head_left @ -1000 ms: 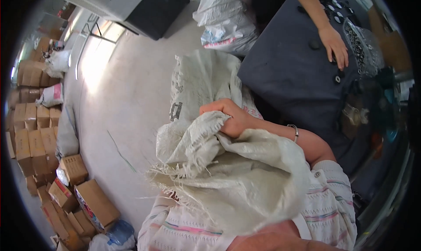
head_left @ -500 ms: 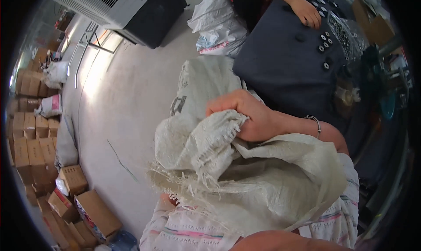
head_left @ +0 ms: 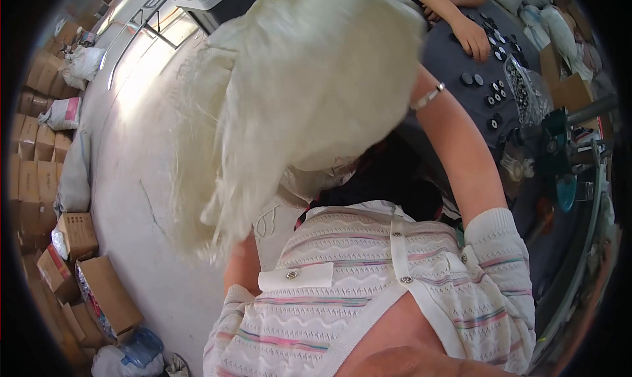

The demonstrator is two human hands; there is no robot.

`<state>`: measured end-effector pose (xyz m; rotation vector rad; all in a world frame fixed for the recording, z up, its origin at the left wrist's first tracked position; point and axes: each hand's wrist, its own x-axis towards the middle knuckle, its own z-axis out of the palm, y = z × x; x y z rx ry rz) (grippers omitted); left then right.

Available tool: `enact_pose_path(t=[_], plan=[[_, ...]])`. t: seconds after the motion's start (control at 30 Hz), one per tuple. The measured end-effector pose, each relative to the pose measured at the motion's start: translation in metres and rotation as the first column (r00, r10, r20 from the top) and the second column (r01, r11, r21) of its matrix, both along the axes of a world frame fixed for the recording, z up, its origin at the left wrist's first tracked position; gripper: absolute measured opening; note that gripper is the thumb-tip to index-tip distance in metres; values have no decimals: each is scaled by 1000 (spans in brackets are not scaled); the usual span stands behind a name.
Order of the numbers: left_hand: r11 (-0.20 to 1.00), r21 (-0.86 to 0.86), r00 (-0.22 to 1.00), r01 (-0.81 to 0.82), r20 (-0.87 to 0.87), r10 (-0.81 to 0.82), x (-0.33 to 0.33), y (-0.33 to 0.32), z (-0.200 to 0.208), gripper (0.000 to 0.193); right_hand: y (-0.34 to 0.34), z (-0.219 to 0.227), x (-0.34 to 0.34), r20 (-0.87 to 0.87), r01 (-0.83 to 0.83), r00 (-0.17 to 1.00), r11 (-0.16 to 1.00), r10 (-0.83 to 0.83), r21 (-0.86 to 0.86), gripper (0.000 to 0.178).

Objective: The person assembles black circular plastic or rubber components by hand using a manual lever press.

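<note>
A pale, frayed woven sack (head_left: 309, 80) hangs raised in front of me, blurred by motion. My right forearm (head_left: 461, 146), with a bracelet at the wrist, reaches up behind it. The sack covers that hand's fingers, but its raised cloth hangs from there. Below the sack's frayed left edge, my left forearm (head_left: 242, 265) goes up behind the cloth, so the left hand is hidden. Whether it grips the sack does not show.
Another person's hand (head_left: 471, 41) rests among small black round parts (head_left: 494, 123) on a dark-covered table (head_left: 454, 107). A clear bag of metal pieces (head_left: 520, 87) lies there. Cardboard boxes (head_left: 108, 295) and a blue water jug (head_left: 141, 347) stand at left. A metal stand (head_left: 579, 130) is at right.
The sack has gone from my lap up and forward, swinging open over the floor. My right arm has stretched out with it, and the hand has passed out of sight behind the cloth.
</note>
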<state>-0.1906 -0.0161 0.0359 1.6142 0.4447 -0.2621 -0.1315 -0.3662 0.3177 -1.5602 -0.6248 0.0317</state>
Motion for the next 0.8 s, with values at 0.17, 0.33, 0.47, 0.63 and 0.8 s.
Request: enact_pose_path(t=[0.17,0.33,0.47,0.63,0.8], plan=[[999,36,1000,-26,14,26,-8,33,17,34,20,28,36,86,24,996,998,-29,53,46],[910,29,664,-414,694,279,27,82,159,44,-54,39,60,134,117,983,989,-128,92,55],[970,61,509,-236,858,70,81,-26,303,36,-150,50,125,160,191,965,974,-208,118,62],[817,399,377,416,742,-554,150,-117,334,34,-38,55,61,219,-31,949,760,226,-650,38],[-81,511,39,856,-218,-975,116,-176,245,27,-20,-24,-16,-84,-195,957,398,278,-896,38]])
